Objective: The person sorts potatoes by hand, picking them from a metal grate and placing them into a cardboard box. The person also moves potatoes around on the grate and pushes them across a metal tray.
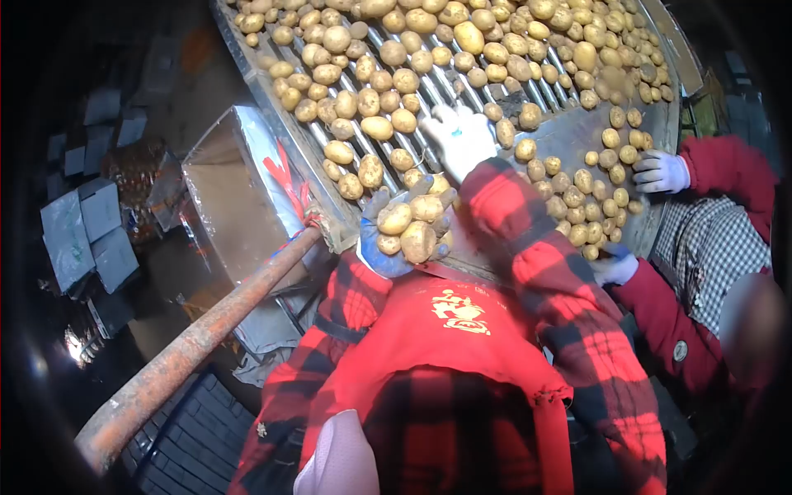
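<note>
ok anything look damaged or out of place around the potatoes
The pole looks worn: its surface is patchy and rusty-looking, with red strips tied near its upper end beside the roller bed. The potatoes in the left hand show no obvious damage.

Several rounded, yellow-brown potatoes (418, 241) (patchy with soil) sit heaped in the left hand (379, 257); many others lie loose, often touching, across metal rollers (432, 91).
</note>
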`<control>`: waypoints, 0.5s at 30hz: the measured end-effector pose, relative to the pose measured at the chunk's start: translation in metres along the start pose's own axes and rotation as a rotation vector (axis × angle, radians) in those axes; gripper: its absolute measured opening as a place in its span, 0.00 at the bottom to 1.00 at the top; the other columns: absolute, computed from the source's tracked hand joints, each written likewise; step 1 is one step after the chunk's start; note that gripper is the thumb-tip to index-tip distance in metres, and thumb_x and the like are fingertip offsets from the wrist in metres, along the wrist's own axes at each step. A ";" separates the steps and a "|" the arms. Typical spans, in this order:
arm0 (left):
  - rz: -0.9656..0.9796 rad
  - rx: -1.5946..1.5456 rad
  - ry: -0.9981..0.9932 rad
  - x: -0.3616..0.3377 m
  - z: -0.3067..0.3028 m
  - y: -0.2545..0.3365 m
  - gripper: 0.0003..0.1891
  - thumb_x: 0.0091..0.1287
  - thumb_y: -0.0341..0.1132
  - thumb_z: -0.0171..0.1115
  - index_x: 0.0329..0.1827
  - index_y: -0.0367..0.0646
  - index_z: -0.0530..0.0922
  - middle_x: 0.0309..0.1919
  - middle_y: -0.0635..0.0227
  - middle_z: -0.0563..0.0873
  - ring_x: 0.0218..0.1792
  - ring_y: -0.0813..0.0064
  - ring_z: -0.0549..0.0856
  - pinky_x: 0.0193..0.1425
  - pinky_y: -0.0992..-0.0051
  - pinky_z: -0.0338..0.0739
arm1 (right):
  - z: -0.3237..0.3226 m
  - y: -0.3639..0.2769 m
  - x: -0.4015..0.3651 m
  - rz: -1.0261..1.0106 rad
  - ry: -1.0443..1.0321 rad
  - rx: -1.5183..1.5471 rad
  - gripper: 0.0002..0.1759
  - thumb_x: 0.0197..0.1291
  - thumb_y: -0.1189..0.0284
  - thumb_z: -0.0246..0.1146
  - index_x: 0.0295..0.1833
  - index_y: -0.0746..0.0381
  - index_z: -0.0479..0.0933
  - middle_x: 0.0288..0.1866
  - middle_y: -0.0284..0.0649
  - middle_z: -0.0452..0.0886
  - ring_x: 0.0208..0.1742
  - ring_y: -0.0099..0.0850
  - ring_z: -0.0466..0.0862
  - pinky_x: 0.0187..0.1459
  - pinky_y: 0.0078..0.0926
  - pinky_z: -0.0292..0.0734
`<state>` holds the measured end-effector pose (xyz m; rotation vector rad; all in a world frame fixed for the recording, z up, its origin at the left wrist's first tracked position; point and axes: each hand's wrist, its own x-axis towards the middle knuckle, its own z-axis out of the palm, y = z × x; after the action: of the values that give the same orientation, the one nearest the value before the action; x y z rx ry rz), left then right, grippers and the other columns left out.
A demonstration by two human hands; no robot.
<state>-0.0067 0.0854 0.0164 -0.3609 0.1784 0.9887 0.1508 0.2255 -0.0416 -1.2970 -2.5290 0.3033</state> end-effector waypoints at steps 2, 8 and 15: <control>0.033 -0.006 0.065 -0.007 0.005 0.002 0.45 0.67 0.66 0.57 0.82 0.51 0.61 0.77 0.54 0.67 0.56 0.52 0.80 0.56 0.48 0.75 | 0.010 -0.002 -0.013 -0.013 0.047 -0.038 0.12 0.57 0.73 0.62 0.48 0.52 0.82 0.47 0.41 0.78 0.52 0.44 0.79 0.49 0.44 0.74; 0.115 -0.002 0.088 -0.024 0.000 0.008 0.43 0.69 0.65 0.55 0.83 0.55 0.58 0.80 0.59 0.64 0.68 0.54 0.75 0.64 0.45 0.72 | -0.025 0.033 0.013 -0.055 0.258 -0.159 0.11 0.57 0.73 0.62 0.47 0.55 0.81 0.55 0.42 0.83 0.42 0.45 0.82 0.44 0.43 0.78; 0.146 0.019 0.016 -0.007 0.004 0.007 0.42 0.71 0.65 0.54 0.84 0.54 0.58 0.78 0.61 0.67 0.70 0.51 0.72 0.63 0.43 0.72 | -0.041 0.065 0.092 -0.031 -0.322 -0.079 0.15 0.61 0.69 0.61 0.53 0.57 0.83 0.49 0.47 0.85 0.48 0.49 0.86 0.48 0.45 0.81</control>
<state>-0.0167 0.0849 0.0209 -0.3417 0.2310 1.1270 0.1632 0.3403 -0.0093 -1.3288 -2.8504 0.4412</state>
